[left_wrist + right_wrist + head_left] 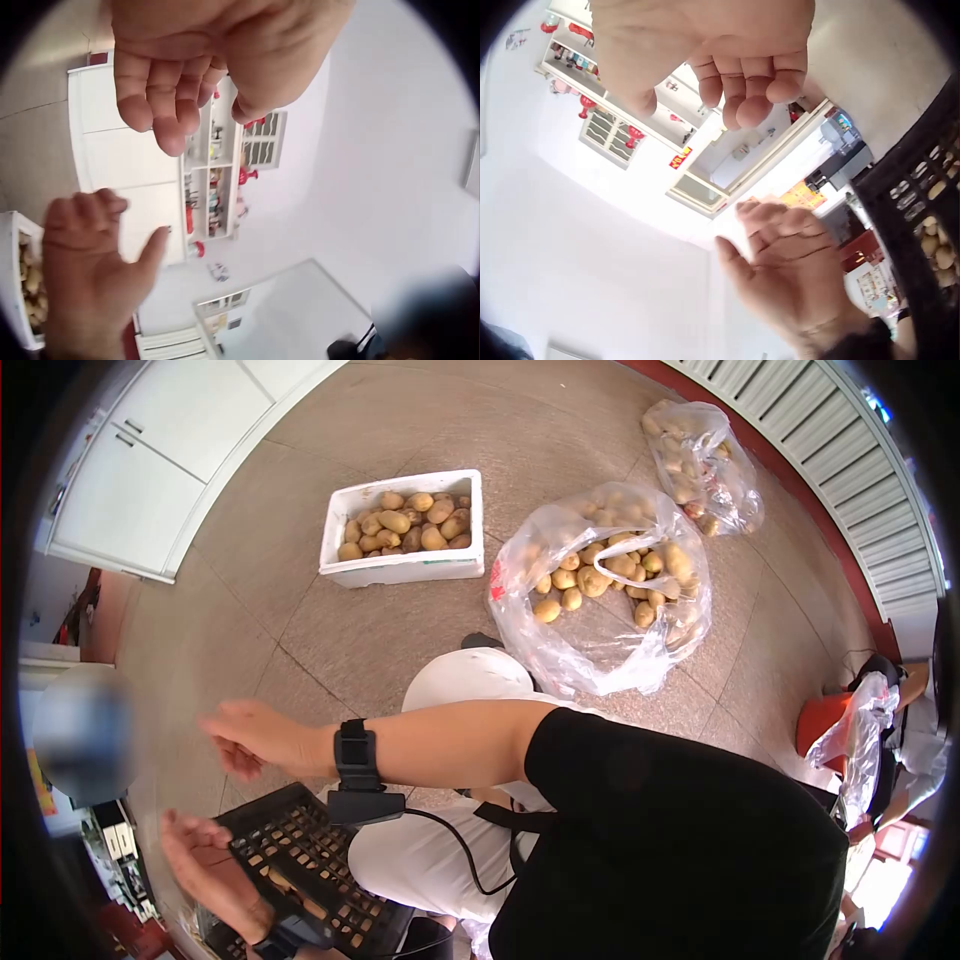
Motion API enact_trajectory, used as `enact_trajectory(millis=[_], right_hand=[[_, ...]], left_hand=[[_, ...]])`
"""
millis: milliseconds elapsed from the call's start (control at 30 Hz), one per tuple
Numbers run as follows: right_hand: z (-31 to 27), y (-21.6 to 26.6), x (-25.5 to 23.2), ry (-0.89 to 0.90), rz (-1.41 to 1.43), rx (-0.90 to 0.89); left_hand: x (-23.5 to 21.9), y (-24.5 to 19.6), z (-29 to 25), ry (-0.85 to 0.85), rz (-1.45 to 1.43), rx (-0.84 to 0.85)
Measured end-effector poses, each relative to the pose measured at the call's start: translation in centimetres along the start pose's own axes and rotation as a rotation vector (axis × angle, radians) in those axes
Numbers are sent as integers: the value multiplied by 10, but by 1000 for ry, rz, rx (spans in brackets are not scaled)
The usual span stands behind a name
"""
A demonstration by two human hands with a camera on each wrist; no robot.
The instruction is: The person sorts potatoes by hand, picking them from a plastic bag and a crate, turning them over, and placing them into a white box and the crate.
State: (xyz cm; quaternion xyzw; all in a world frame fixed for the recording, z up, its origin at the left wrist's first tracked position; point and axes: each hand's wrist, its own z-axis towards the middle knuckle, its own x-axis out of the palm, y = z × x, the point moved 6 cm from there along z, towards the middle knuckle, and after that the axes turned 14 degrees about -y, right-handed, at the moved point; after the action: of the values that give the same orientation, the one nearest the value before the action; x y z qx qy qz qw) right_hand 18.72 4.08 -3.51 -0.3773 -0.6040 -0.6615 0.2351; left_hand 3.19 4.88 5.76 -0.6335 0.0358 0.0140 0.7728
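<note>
Both hands are empty and held up at the left side of the body, palms toward each other with a gap between. My right hand (262, 736) reaches across from the right, fingers loosely bent. Below it in the head view, my left hand (212, 865) is held with fingers relaxed, overlapping the edge of a black plastic crate (300, 800). Potatoes (937, 251) lie inside the crate. In the left wrist view the right hand (94, 262) faces the left hand (176, 82); the right wrist view shows the left hand (791, 277) below the right hand (727, 67).
A white foam box (400, 572) of potatoes stands on the tiled floor ahead. Right of it is an open clear plastic bag (560, 650) of potatoes, with another filled bag (705, 465) behind. A red bucket (822, 728) and another person are at the right edge. White cabinets (160, 435) line the left.
</note>
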Motion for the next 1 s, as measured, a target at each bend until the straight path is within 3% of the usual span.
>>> enact_trajectory(millis=[67,133,200,267,333,367,400,433,500,633,700,733,800,833,933,1000], right_hand=[[4,27,-5,-66,267,0],[8,65,-16,-51,423,-46],[2,114,-48,-160,494,-147],[-18,159,-97,-279,441,-281],[-38,180,-163,-522,261,-422],[-43,177,-204,-587,223,-382],[-54,168,-245,-780,273,-320],[-67,156,-290,-802,304,-275],[-113,131,-371,-1260,219,-213],[-211,89,-483,-1548,-390,-112],[-247,75,-507,-1624,-732,-10],[-261,69,-514,-1626,-727,-4],[-282,61,-529,-1662,-1015,149],[-292,52,-545,-1710,-1019,279],[-294,47,-555,-1640,-1143,346],[-282,55,-552,-1493,-1349,324]], left_hand=[[23,16,-13,59,57,-28],[38,30,-21,181,316,36],[43,30,-24,237,362,85],[44,35,-26,296,410,132],[43,40,-22,355,508,239],[43,42,-23,354,510,238],[43,44,-24,358,581,263],[44,46,-24,363,653,288],[44,48,-22,370,711,316],[45,52,-20,377,800,373],[45,53,-19,386,824,367],[44,53,-17,387,845,364],[42,56,-15,382,865,350],[39,57,-13,372,877,334],[36,59,-9,375,896,340],[36,59,-8,356,922,339]])
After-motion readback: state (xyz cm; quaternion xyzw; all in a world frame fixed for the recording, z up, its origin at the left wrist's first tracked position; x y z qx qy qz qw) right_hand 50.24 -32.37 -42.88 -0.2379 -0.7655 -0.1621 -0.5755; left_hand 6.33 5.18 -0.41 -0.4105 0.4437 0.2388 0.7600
